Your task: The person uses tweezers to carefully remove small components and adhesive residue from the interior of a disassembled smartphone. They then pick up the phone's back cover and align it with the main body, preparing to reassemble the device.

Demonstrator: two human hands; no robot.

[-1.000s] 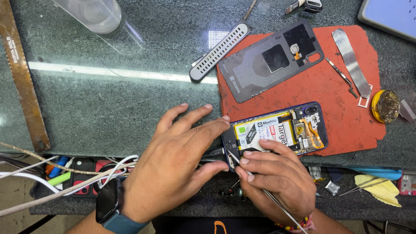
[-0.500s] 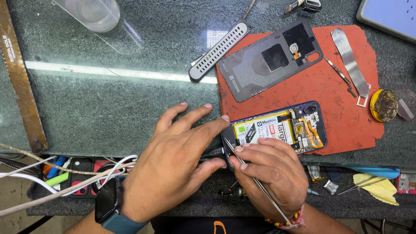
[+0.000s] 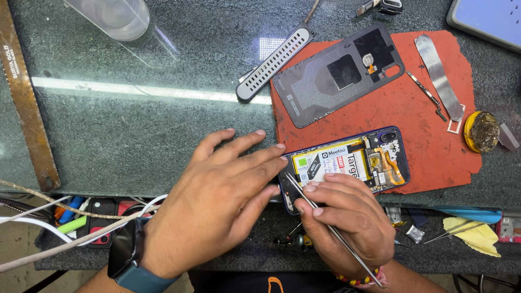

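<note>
While the opened blue phone (image 3: 347, 163) lay on the red rubber mat (image 3: 429, 114), little moved.
Left hand (image 3: 217, 201): fingers spread, pressing the phone's left end, as before.
Right hand (image 3: 342, 222): pinching thin metal tweezers (image 3: 325, 222), tip shifted slightly at that end.
Meaning: probing apparently continued.
Grey back cover (image 3: 339, 76): above the phone.

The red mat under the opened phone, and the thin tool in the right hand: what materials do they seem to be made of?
The red mat looks like soft rubber or silicone: matte, with worn, uneven edges. The thin tool in the right hand looks like bare polished metal, probably steel: slim, silvery and catching the light. Its tip sits at the opened phone.
</note>
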